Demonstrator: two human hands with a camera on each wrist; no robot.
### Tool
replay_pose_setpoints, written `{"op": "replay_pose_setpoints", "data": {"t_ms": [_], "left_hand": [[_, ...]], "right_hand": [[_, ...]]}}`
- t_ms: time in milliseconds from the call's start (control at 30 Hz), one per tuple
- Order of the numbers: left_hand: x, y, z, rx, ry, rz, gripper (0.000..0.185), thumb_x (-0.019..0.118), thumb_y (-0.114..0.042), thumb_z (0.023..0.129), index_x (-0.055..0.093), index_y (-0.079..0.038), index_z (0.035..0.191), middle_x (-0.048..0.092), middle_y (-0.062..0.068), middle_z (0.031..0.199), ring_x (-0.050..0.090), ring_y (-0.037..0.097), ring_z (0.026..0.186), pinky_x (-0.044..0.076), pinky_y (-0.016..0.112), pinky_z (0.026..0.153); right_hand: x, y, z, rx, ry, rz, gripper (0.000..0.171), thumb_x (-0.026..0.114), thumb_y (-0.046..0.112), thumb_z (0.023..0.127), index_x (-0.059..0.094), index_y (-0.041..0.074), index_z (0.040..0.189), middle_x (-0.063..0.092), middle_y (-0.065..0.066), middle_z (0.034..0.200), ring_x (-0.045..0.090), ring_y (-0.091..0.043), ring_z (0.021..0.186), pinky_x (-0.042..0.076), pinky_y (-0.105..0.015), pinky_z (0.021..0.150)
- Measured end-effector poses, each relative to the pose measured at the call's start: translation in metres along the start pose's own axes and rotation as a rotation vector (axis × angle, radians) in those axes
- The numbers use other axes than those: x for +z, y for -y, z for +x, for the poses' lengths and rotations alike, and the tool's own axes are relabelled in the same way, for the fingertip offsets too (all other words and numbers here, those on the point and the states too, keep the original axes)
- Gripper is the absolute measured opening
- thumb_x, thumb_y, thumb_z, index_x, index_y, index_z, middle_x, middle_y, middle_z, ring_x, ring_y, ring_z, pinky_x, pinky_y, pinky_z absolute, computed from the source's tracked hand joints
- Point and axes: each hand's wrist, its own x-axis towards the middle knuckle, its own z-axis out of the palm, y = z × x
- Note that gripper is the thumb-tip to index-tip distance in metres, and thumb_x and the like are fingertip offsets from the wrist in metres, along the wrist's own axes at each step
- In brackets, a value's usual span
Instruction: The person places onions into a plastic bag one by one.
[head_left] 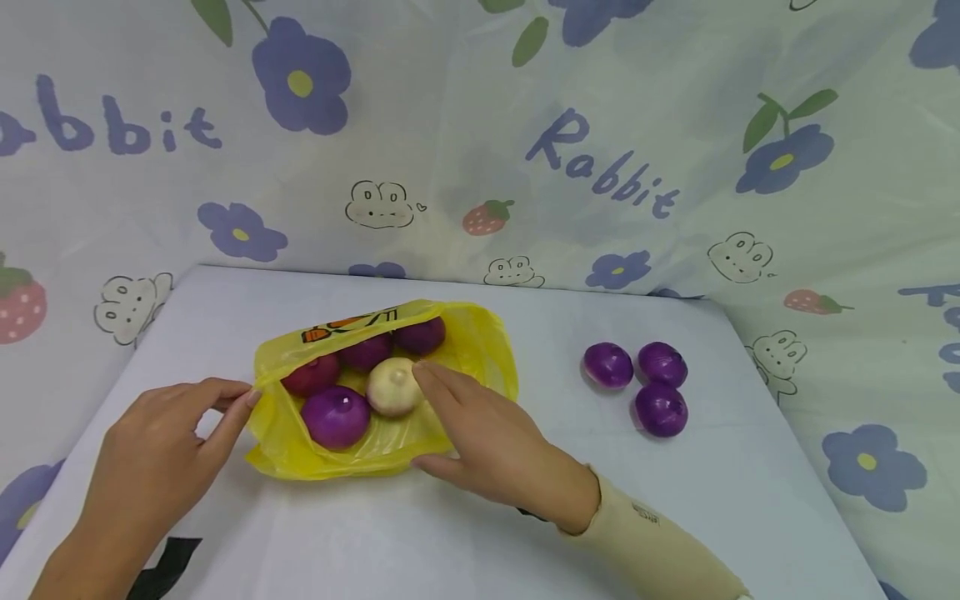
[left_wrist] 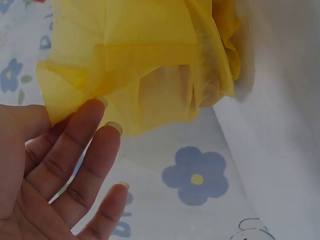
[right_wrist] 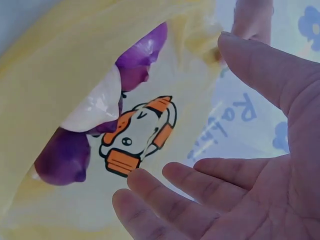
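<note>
A yellow plastic bag (head_left: 491,346) lies on its side with its mouth towards me, holding several purple onions (head_left: 335,417) and one pale onion (head_left: 392,388). My left hand (head_left: 161,446) pinches the left edge of the bag's mouth between thumb and index finger; the left wrist view shows the bag corner (left_wrist: 65,87) between them. At the right of the opening is my right hand (head_left: 491,442), fingers extended and thumb apart. Its fingertips overlap the pale onion in the head view; contact cannot be told. The right wrist view shows its palm (right_wrist: 260,200) holding nothing.
Three purple onions (head_left: 609,367) sit close together on the white table (head_left: 555,492), to the right of the bag. Behind the table hangs a cloth (head_left: 450,125) printed with flowers and rabbits. A black strip (head_left: 171,567) shows beside the left wrist.
</note>
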Motion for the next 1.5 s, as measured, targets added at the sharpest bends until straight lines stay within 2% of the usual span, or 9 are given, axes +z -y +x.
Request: {"op": "replay_pose_setpoints", "data": {"t_ms": [167, 333, 533, 633, 833, 967, 1100, 1500], "left_hand": [[-0.001, 0.000, 0.000, -0.006, 0.001, 0.007, 0.027, 0.085, -0.013, 0.085, 0.073, -0.001, 0.107, 0.075, 0.018, 0.089, 0.063, 0.048, 0.099, 0.054, 0.067, 0.080], [-0.002, 0.001, 0.000, -0.004, -0.007, 0.003, 0.027, 0.085, -0.012, 0.085, 0.073, -0.002, 0.107, 0.075, 0.018, 0.089, 0.064, 0.048, 0.099, 0.054, 0.068, 0.080], [-0.003, 0.001, -0.001, -0.011, -0.006, -0.002, 0.027, 0.085, -0.012, 0.086, 0.073, -0.002, 0.107, 0.075, 0.018, 0.089, 0.063, 0.048, 0.098, 0.053, 0.068, 0.081], [-0.002, 0.000, -0.001, -0.013, 0.001, 0.003, 0.027, 0.084, -0.013, 0.086, 0.073, -0.001, 0.108, 0.075, 0.018, 0.090, 0.063, 0.048, 0.099, 0.053, 0.068, 0.080], [-0.002, 0.000, 0.000, 0.009, -0.014, -0.002, 0.027, 0.085, -0.012, 0.085, 0.073, -0.002, 0.107, 0.075, 0.017, 0.089, 0.064, 0.047, 0.098, 0.054, 0.066, 0.080], [0.000, 0.000, -0.001, -0.002, -0.001, -0.002, 0.028, 0.085, -0.012, 0.085, 0.073, -0.001, 0.108, 0.075, 0.018, 0.089, 0.064, 0.048, 0.098, 0.054, 0.067, 0.079], [0.000, 0.001, -0.001, -0.016, 0.016, -0.005, 0.028, 0.084, -0.013, 0.086, 0.073, -0.001, 0.109, 0.075, 0.018, 0.090, 0.063, 0.047, 0.096, 0.054, 0.066, 0.076], [0.000, 0.000, -0.002, 0.017, -0.022, -0.008, 0.027, 0.085, -0.012, 0.085, 0.074, -0.003, 0.108, 0.076, 0.016, 0.089, 0.065, 0.045, 0.096, 0.055, 0.064, 0.076]], "right_hand": [[-0.003, -0.004, -0.012, 0.028, 0.008, 0.007, 0.094, 0.075, 0.053, 0.094, 0.031, 0.010, 0.164, 0.037, -0.009, 0.166, 0.041, -0.023, 0.150, 0.040, -0.040, 0.119], [-0.001, -0.014, -0.027, 0.041, -0.026, 0.034, 0.091, 0.078, 0.050, 0.093, 0.035, 0.011, 0.163, 0.039, -0.007, 0.165, 0.042, -0.022, 0.149, 0.043, -0.039, 0.117], [-0.004, -0.027, -0.050, 0.126, -0.052, 0.057, 0.087, 0.080, 0.051, 0.091, 0.040, 0.018, 0.161, 0.043, -0.001, 0.163, 0.048, -0.020, 0.143, 0.051, -0.040, 0.109], [-0.003, -0.034, -0.061, 0.138, -0.101, 0.063, 0.084, 0.082, 0.048, 0.090, 0.045, 0.018, 0.159, 0.048, -0.001, 0.159, 0.051, -0.020, 0.140, 0.052, -0.041, 0.108], [0.006, -0.048, -0.078, 0.103, -0.263, 0.050, 0.073, 0.086, 0.042, 0.087, 0.057, 0.013, 0.148, 0.061, -0.002, 0.145, 0.060, -0.020, 0.131, 0.054, -0.040, 0.104], [0.011, -0.057, -0.086, 0.112, -0.310, 0.038, 0.070, 0.088, 0.041, 0.086, 0.060, 0.012, 0.144, 0.063, -0.002, 0.142, 0.061, -0.020, 0.129, 0.055, -0.039, 0.104], [0.012, -0.065, -0.094, 0.168, -0.303, 0.027, 0.069, 0.088, 0.040, 0.087, 0.061, 0.011, 0.143, 0.063, -0.002, 0.142, 0.061, -0.021, 0.129, 0.055, -0.040, 0.103], [0.024, -0.089, -0.122, 0.345, -0.258, 0.011, 0.067, 0.087, 0.039, 0.087, 0.062, 0.008, 0.141, 0.063, -0.008, 0.142, 0.061, -0.028, 0.129, 0.056, -0.047, 0.101]]}}
